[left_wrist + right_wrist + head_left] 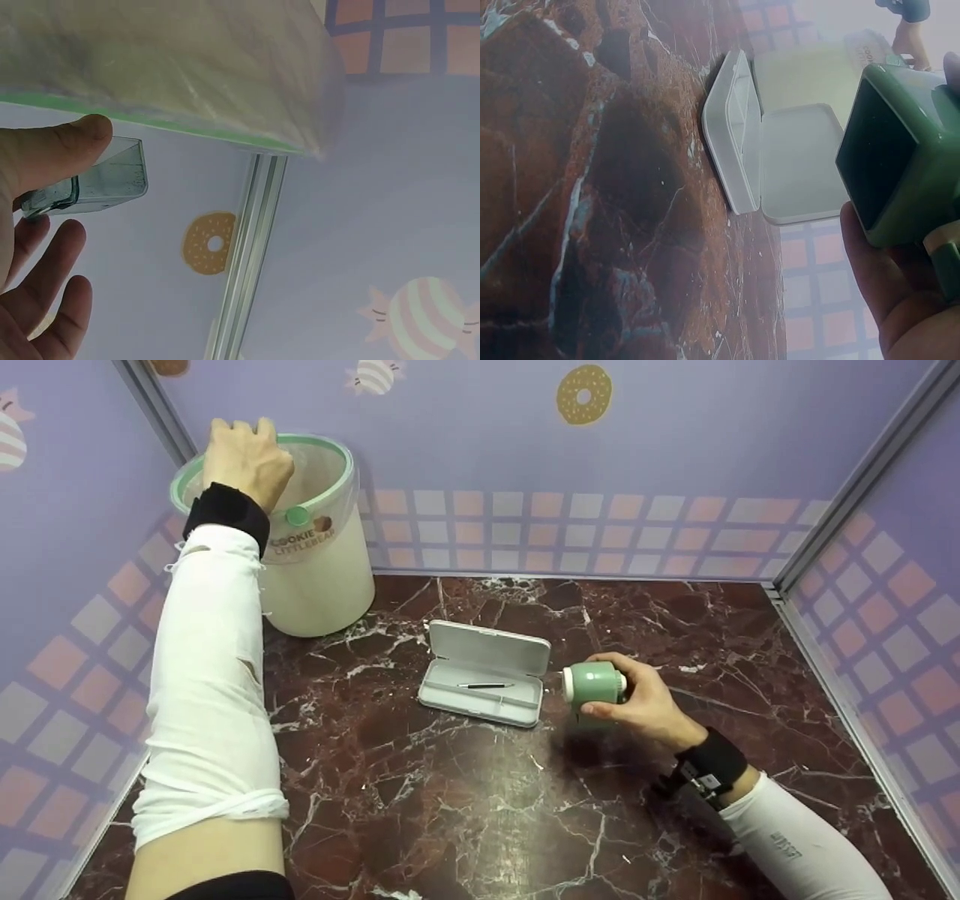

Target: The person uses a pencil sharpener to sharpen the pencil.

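Observation:
My left hand (246, 463) is over the mouth of a tall cream bin (322, 592) with a green rim, at the back left. In the left wrist view, its thumb and fingers pinch a small clear plastic drawer (116, 176); the head view hides this drawer behind the hand. Above the table on the right, my right hand (651, 706) grips a green desktop pencil sharpener (596, 682) with a white end. The right wrist view shows a dark square opening in the sharpener's body (881, 157).
Between bin and sharpener lies an open pale grey pencil case (480, 712), lid tilted back, with a dark slim pencil or pen (486, 685) inside. A clear bag (165, 52) lines the bin. Patterned purple walls (480, 450) enclose the dark red marbled table (450, 810).

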The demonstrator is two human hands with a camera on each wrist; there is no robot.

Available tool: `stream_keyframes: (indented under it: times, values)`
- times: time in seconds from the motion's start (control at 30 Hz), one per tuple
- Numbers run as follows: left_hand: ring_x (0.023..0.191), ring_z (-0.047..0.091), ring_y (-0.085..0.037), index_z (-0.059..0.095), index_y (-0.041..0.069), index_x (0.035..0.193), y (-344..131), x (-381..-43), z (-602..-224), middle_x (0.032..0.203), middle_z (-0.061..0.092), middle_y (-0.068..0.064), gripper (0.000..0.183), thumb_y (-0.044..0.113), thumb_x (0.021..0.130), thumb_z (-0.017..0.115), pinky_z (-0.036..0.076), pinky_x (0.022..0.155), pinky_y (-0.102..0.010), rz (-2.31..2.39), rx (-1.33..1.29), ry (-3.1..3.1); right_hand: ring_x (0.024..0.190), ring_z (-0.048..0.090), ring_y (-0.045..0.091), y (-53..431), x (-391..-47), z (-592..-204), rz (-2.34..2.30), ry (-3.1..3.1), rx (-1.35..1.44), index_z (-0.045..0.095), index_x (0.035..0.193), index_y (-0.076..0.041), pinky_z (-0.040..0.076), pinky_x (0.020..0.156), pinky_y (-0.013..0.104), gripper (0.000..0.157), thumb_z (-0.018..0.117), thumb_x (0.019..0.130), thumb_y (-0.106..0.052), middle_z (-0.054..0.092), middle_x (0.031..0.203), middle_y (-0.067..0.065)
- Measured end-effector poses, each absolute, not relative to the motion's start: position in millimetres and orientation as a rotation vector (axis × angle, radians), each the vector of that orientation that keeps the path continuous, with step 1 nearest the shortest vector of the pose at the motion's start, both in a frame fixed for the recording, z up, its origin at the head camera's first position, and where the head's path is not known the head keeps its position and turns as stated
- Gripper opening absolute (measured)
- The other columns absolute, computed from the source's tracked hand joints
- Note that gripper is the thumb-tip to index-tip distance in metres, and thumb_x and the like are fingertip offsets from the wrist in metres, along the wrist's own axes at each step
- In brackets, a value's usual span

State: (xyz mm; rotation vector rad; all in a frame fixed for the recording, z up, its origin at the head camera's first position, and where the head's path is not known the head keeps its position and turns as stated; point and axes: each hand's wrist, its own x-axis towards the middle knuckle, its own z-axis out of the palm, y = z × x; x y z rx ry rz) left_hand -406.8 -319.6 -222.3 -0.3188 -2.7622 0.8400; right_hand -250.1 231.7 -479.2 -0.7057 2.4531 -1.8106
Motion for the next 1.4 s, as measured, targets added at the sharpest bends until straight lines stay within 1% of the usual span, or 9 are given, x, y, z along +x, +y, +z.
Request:
stream_keyframes:
  times: [0.3, 0.5, 0.67, 0.83, 1.0, 1.13, 1.23, 1.3, 1.4]
  values:
    - [0.100, 0.068, -0.058, 0.069, -0.017, 0.112, -325.5, -402.7, -229.8, 0.102, 0.053, -0.030, 0.020, -0.003, 0.105, 0.056, 0.060, 0.094, -0.069, 0.764, -0.291, -2.782, 0.095, 0.072, 0.012, 228.9, -251.1, -482.1, -1.817, 2.456, -0.742, 0.066, 0.140, 0.006, 0.061, 0.080, 0.024, 0.063, 0.092, 0.082, 0.006, 0.074, 0.119, -0.004]
    - [0.104, 0.067, -0.061, 0.069, -0.018, 0.116, -327.8, -401.5, -231.4, 0.109, 0.055, -0.033, 0.026, -0.003, 0.108, 0.048, 0.059, 0.096, -0.071, 0.747, -0.292, -2.775, 0.095, 0.072, 0.012, 229.4, -250.2, -482.2, -1.835, 2.453, -0.719, 0.066, 0.140, 0.006, 0.061, 0.080, 0.024, 0.064, 0.092, 0.081, 0.006, 0.074, 0.119, -0.006]
    - [0.107, 0.067, -0.063, 0.069, -0.019, 0.118, -325.7, -400.1, -232.8, 0.112, 0.055, -0.035, 0.027, -0.003, 0.108, 0.049, 0.059, 0.100, -0.073, 0.785, -0.295, -2.782, 0.095, 0.072, 0.012, 229.9, -251.2, -482.4, -1.830, 2.455, -0.709, 0.067, 0.140, 0.004, 0.062, 0.080, 0.024, 0.064, 0.093, 0.081, 0.006, 0.075, 0.118, -0.006]
    - [0.107, 0.067, -0.060, 0.069, -0.018, 0.114, -320.7, -400.3, -236.4, 0.111, 0.056, -0.033, 0.026, -0.002, 0.108, 0.049, 0.057, 0.102, -0.073, 0.768, -0.274, -2.763, 0.095, 0.072, 0.011, 229.9, -251.2, -482.9, -1.820, 2.462, -0.728, 0.067, 0.140, 0.005, 0.062, 0.080, 0.024, 0.064, 0.093, 0.082, 0.005, 0.074, 0.119, -0.003]
    - [0.104, 0.067, -0.057, 0.068, -0.017, 0.111, -316.2, -402.2, -238.2, 0.109, 0.054, -0.031, 0.023, -0.004, 0.103, 0.050, 0.056, 0.102, -0.071, 0.654, -0.186, -2.754, 0.096, 0.072, 0.012, 230.3, -251.0, -483.5, -1.824, 2.458, -0.711, 0.066, 0.141, 0.005, 0.062, 0.080, 0.024, 0.066, 0.093, 0.081, 0.006, 0.074, 0.120, -0.004]
    - [0.109, 0.068, -0.060, 0.067, -0.018, 0.118, -317.2, -403.8, -238.6, 0.118, 0.056, -0.035, 0.030, -0.005, 0.097, 0.049, 0.056, 0.104, -0.072, 0.480, -0.017, -2.811, 0.096, 0.072, 0.012, 231.3, -250.7, -483.1, -1.828, 2.450, -0.705, 0.066, 0.141, 0.005, 0.062, 0.081, 0.024, 0.066, 0.093, 0.081, 0.006, 0.075, 0.121, -0.007]
    - [0.112, 0.070, -0.061, 0.063, -0.020, 0.128, -320.5, -404.3, -240.3, 0.125, 0.060, -0.038, 0.041, 0.000, 0.096, 0.048, 0.057, 0.104, -0.073, 0.340, 0.107, -2.838, 0.096, 0.072, 0.012, 232.3, -250.1, -482.2, -1.821, 2.451, -0.704, 0.066, 0.142, 0.003, 0.062, 0.080, 0.024, 0.066, 0.093, 0.081, 0.006, 0.075, 0.120, -0.008]
    - [0.113, 0.071, -0.060, 0.059, -0.020, 0.134, -323.6, -404.1, -241.8, 0.127, 0.062, -0.039, 0.048, 0.008, 0.096, 0.051, 0.059, 0.101, -0.071, 0.267, 0.188, -2.852, 0.096, 0.072, 0.012, 232.9, -249.7, -481.3, -1.814, 2.456, -0.705, 0.066, 0.142, 0.003, 0.061, 0.080, 0.024, 0.066, 0.093, 0.082, 0.005, 0.075, 0.120, -0.007]
    - [0.110, 0.073, -0.058, 0.059, -0.018, 0.132, -327.2, -402.9, -243.6, 0.124, 0.068, -0.038, 0.053, 0.023, 0.098, 0.060, 0.063, 0.093, -0.068, 0.164, 0.286, -2.824, 0.095, 0.071, 0.013, 233.7, -248.5, -480.9, -1.813, 2.456, -0.706, 0.066, 0.143, 0.002, 0.061, 0.079, 0.024, 0.066, 0.093, 0.082, 0.004, 0.074, 0.119, -0.005]
